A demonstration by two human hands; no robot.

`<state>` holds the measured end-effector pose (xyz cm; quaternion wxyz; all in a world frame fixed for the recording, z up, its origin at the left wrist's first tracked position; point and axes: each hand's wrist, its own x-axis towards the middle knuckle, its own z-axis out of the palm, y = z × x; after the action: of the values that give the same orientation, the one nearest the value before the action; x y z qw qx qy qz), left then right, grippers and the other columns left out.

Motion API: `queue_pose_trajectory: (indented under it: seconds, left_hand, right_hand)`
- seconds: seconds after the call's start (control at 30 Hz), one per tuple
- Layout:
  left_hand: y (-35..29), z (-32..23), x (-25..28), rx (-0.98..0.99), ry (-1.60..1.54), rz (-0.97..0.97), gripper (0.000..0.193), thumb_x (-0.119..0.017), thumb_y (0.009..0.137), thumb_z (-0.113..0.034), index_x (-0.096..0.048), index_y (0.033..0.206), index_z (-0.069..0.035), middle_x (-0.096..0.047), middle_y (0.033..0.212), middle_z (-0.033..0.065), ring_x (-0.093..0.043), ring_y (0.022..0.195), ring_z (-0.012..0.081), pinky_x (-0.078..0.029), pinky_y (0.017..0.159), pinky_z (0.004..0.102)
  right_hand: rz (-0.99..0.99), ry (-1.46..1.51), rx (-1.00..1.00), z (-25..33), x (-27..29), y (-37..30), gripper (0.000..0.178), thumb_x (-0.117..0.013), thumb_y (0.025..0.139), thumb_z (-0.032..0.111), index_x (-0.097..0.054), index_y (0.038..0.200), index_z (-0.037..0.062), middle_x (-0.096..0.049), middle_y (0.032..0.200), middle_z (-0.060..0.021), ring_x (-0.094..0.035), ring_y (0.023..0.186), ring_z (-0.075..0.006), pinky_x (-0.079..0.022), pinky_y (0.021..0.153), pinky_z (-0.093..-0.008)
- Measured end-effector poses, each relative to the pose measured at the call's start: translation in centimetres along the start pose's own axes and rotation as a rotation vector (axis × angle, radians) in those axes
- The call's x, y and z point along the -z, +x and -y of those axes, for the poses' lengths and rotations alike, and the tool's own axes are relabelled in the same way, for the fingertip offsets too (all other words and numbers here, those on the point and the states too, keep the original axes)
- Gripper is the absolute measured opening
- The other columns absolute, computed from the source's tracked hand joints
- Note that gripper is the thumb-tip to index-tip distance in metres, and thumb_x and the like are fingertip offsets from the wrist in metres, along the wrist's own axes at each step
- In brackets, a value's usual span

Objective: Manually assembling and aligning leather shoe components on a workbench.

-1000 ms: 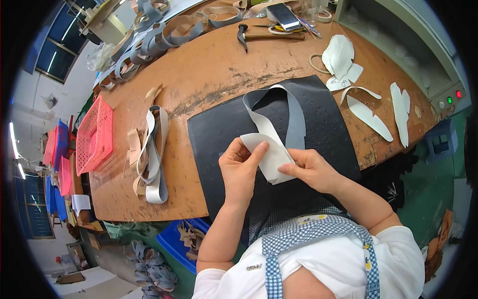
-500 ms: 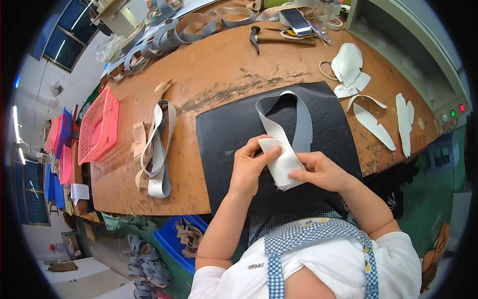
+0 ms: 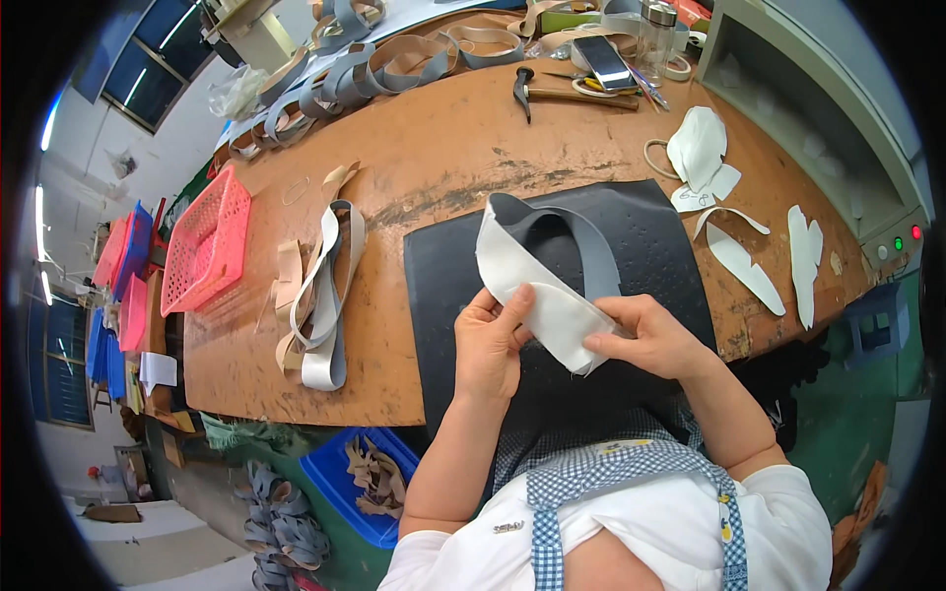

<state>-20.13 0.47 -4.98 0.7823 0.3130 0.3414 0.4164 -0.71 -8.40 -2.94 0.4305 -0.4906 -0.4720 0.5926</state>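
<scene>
Both my hands hold a looped strip of leather-like material (image 3: 562, 320), white on one face and grey-blue on the other. My left hand (image 3: 491, 345) grips its left edge, thumb on the white face and fingers curled behind. On the right, my right hand (image 3: 650, 338) pinches the lower end between thumb and fingers. The strip's far part arches in a loop over the black mat (image 3: 453, 295). To the left, a bundle of similar white, grey and tan strips (image 3: 330, 295) lies on the wooden table.
A pink basket (image 3: 207, 241) stands at the table's left edge. Rolled grey-tan strips (image 3: 394, 69) line the back. A hammer (image 3: 572, 96) and phone (image 3: 604, 64) lie at the far right. White cut pieces (image 3: 744, 266) lie right of the mat. Below the table is a blue bin (image 3: 335, 468).
My left thumb has moved down along the strip, and the white part above it now stands wider and tilts left. The whole view has shifted slightly.
</scene>
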Motion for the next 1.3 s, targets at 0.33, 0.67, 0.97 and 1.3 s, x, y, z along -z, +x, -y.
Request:
queue_pose_trajectory:
  seconds: [0.33,0.67,0.97,1.3]
  left_hand:
    - [-0.6,-1.1,-1.9,0.168,-0.239,0.179,0.032,-0.07,0.095,-0.022,-0.061,0.118,-0.001,-0.068,0.11,0.0099,-0.067,0.101,0.0186,-0.057,0.087,0.0356]
    - [1.3,-0.2,-0.3,0.052,-0.179,-0.129,0.026,-0.078,0.089,-0.018,-0.064,0.106,-0.005,-0.069,0.1,0.0035,-0.067,0.092,0.0154,-0.053,0.082,0.0298]
    - [1.7,-2.1,0.8,0.076,-0.171,0.12,0.051,-0.053,0.102,-0.046,-0.06,0.121,0.002,-0.069,0.114,0.0121,-0.068,0.104,0.0213,-0.056,0.086,0.0348]
    - [-0.5,-0.3,1.1,0.141,0.022,0.195,0.033,-0.073,0.091,-0.009,-0.062,0.12,0.002,-0.069,0.114,0.0098,-0.067,0.103,0.018,-0.056,0.087,0.0334]
  right_hand:
    - [-0.092,-0.003,0.011,1.6,0.2,1.2,0.02,-0.079,0.086,0.016,-0.068,0.084,-0.0003,-0.064,0.077,0.0004,-0.056,0.072,-0.0034,-0.044,0.065,-0.0213]
    - [-0.199,-0.187,0.082,1.9,-1.5,2.1,0.02,-0.078,0.087,0.016,-0.068,0.082,-0.0004,-0.064,0.071,0.0013,-0.056,0.067,-0.0035,-0.044,0.061,-0.0219]
    - [-0.225,0.185,0.084,0.9,-0.5,2.9,0.027,-0.071,0.095,0.028,-0.071,0.09,0.001,-0.067,0.079,0.0,-0.058,0.072,-0.0047,-0.047,0.068,-0.0222]
    - [-0.243,0.171,0.109,0.4,-1.4,3.8,0.023,-0.071,0.094,0.023,-0.068,0.087,0.0019,-0.066,0.077,0.0013,-0.058,0.07,-0.0039,-0.046,0.067,-0.0216]
